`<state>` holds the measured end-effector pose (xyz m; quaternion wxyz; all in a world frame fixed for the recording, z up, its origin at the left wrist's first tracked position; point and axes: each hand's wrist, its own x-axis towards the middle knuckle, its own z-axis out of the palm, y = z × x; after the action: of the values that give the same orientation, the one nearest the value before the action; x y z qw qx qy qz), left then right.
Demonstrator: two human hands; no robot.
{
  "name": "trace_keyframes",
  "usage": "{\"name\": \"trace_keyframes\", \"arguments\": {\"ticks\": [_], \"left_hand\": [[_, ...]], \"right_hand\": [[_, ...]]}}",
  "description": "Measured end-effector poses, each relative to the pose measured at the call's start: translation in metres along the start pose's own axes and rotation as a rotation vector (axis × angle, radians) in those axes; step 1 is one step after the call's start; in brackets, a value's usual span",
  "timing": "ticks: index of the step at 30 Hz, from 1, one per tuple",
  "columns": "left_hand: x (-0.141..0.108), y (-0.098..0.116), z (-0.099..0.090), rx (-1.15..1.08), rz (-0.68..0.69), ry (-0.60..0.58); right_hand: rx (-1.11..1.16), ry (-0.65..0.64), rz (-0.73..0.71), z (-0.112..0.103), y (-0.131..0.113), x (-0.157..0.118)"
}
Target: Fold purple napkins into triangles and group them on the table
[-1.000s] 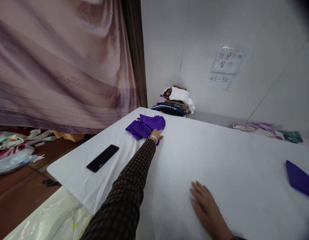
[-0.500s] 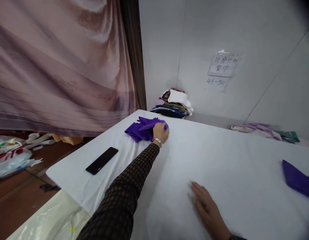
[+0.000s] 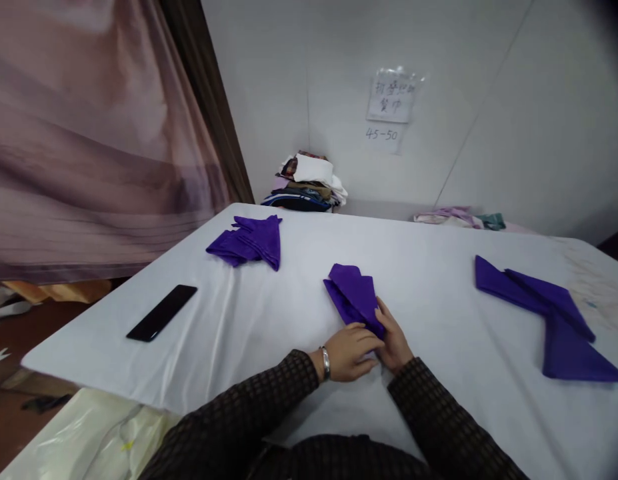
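A purple cloth napkin [image 3: 349, 287], folded and pointed away from me, lies at the middle of the table. My left hand [image 3: 349, 351], with a silver bracelet at the wrist, is closed over its near end. From the right side, my right hand [image 3: 393, 339] holds the same end, its thumb and fingers closed on the cloth. The hands touch or nearly touch, and they hide the near end. More purple napkins [image 3: 253, 240] lie crumpled together at the far left. Folded purple napkins [image 3: 549, 300] rest on the right side.
A black phone [image 3: 162, 313] lies on the white-covered table [image 3: 289, 300] at left. Behind the table are a stack of folded cloths [image 3: 309, 183] and a paper sign [image 3: 390, 97] on the wall. A pink curtain [image 3: 89, 147] hangs at left.
My left hand has come back from the far-left pile with a napkin, now in front of me. My right hand has joined it there. The view has turned right.
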<state>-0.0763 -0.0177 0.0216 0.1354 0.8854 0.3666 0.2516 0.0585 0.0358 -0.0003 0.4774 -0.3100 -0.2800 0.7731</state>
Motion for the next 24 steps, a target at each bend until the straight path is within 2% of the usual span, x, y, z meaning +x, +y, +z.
{"name": "trace_keyframes", "arguments": {"ticks": [3, 7, 11, 13, 15, 18, 21, 24], "left_hand": [[-0.004, -0.006, -0.003, -0.068, -0.121, 0.208], [-0.01, -0.03, -0.005, -0.148, -0.454, 0.534], [-0.012, -0.052, -0.004, -0.414, -0.793, 0.641], [-0.01, -0.055, -0.007, -0.639, -0.964, 0.671], [-0.006, -0.055, -0.011, -0.885, -1.079, 0.705], [-0.003, -0.051, -0.018, -1.204, -1.123, 0.754], [-0.003, -0.049, -0.026, -1.389, -1.103, 0.791], [-0.007, -0.051, -0.032, -1.484, -1.088, 0.752]], "right_hand": [[-0.003, 0.009, -0.019, -0.001, -0.001, 0.002], [-0.051, -0.043, -0.073, -0.001, 0.003, 0.003], [-0.222, -0.111, -0.151, -0.002, 0.009, 0.003], [-0.402, -0.135, -0.226, -0.006, 0.012, 0.004], [-0.627, -0.165, -0.348, -0.009, 0.013, 0.002], [-0.936, -0.355, -0.503, -0.011, 0.013, -0.005], [-1.122, -0.596, -0.529, -0.006, 0.008, -0.014], [-1.188, -0.675, -0.524, -0.001, 0.005, -0.02]]}}
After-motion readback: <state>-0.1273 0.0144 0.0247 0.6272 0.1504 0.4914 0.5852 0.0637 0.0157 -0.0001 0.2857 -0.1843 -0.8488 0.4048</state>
